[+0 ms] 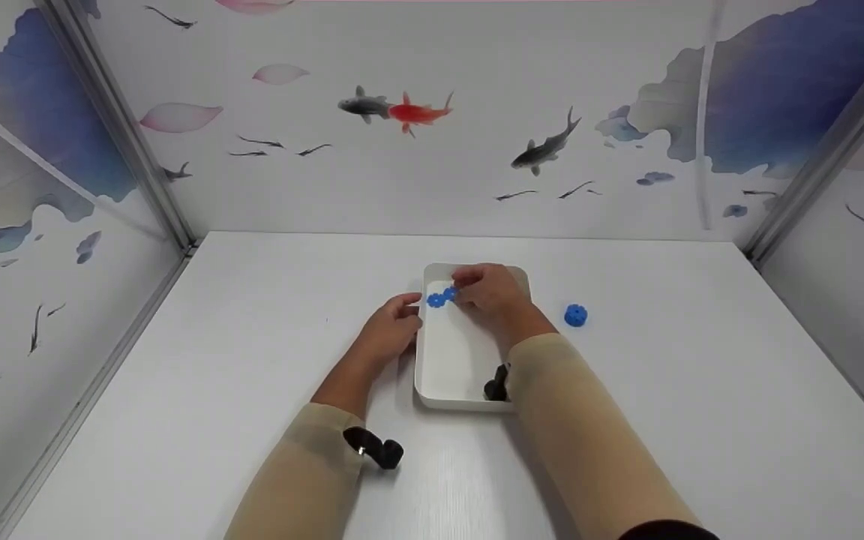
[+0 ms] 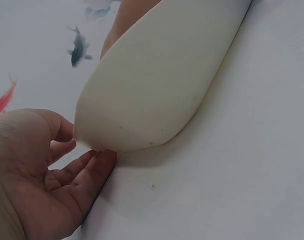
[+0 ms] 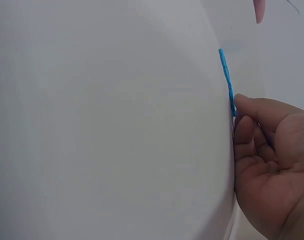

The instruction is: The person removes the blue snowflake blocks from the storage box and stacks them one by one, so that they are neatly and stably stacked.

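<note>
A white rectangular tray (image 1: pixel 451 360) lies lengthwise on the table. My left hand (image 1: pixel 388 330) holds its left side; in the left wrist view, that hand's fingertips (image 2: pixel 108 159) touch the wall's lower edge. Over the tray's far end, my right hand (image 1: pixel 493 291) pinches a short row of blue snowflake discs (image 1: pixel 437 300) that sticks out to the left of the fingers. In the right wrist view the discs (image 3: pixel 226 80) show edge-on as a thin blue strip between thumb and finger. Whether more discs lie under the right hand is hidden.
A small stack of blue snowflake discs (image 1: pixel 575 315) stands on the white table (image 1: pixel 672 360), right of the tray. Black wrist camera mounts sit on both sleeves. White panels (image 1: pixel 432 187) printed with fish enclose the table at the back and sides.
</note>
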`<state>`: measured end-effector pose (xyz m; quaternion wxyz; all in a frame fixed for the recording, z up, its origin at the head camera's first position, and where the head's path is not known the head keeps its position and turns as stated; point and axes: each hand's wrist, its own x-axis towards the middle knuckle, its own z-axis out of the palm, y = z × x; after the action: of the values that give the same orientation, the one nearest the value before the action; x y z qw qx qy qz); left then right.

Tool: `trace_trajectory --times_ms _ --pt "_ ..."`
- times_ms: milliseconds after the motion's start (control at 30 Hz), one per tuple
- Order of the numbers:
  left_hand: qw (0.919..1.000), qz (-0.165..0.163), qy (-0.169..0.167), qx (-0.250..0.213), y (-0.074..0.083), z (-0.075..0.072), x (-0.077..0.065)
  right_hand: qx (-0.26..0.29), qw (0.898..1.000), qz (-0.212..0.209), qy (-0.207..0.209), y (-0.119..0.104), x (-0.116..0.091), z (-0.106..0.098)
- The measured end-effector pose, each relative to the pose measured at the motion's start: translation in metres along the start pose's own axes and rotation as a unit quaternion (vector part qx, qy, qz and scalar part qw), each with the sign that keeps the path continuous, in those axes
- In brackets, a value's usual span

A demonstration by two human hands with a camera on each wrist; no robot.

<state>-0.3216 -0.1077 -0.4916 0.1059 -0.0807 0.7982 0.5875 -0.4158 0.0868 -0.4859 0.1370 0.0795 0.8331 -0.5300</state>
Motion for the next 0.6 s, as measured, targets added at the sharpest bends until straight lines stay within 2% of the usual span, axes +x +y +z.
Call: trace_trajectory --times_ms 133,267,600 --pt "1.0 0.007 0.001 0.001 -0.0008 -0.0004 0.0003 -0.006 1.0 -0.004 -0.005 -0.0004 0.0012 0.0017" --pt "1.0 -0.002 -0.002 -0.002 0.0001 0.0005 -0.0001 -0.033 0.999 -0.022 -0.007 -0.0012 0.0011 -0.0004" --pt "0.9999 -0.009 -0.004 -0.005 0.0003 0.0009 0.0001 -0.094 0.995 -0.038 0.012 -0.0035 -0.002 -0.0054"
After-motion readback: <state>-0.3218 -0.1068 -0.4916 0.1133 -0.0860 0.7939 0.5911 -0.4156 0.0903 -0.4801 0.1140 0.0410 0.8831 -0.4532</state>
